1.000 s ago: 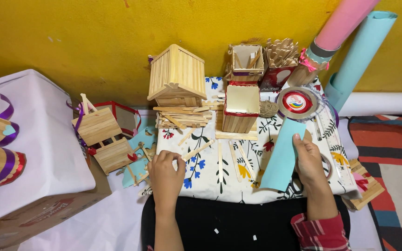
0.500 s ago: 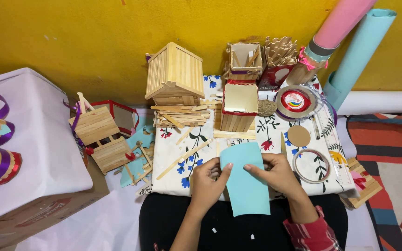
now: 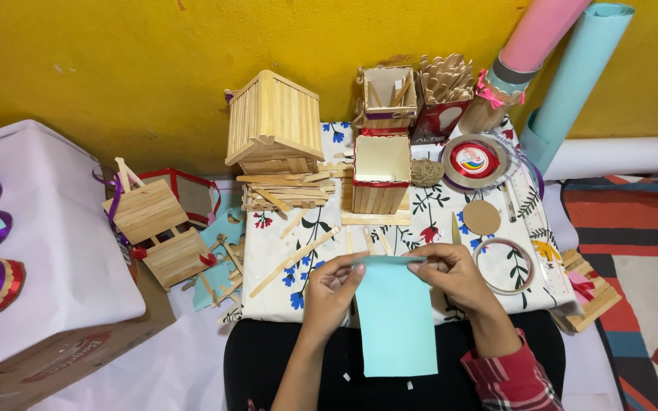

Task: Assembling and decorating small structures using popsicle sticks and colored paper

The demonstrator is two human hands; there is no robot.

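Fingers of left hand (image 3: 330, 288) and right hand (image 3: 451, 274) pinch blue paper (image 3: 394, 316).

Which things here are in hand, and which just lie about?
In hand:
light blue paper sheet, pinched at its top edge by left hand and right hand

Lying about:
stick house
twine ball
tape ring
loose sticks

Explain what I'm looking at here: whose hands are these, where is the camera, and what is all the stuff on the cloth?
No machine here: a person wears a camera on the head, looking down at their own hands. The left hand and right hand pinch the top edge of a light blue paper sheet between the fingers. In front lies a flowered cloth with a small wooden-stick house, loose craft sticks, stick-walled boxes, a tape ring and a ball of twine. Rolled pink and blue paper leans on the yellow wall.
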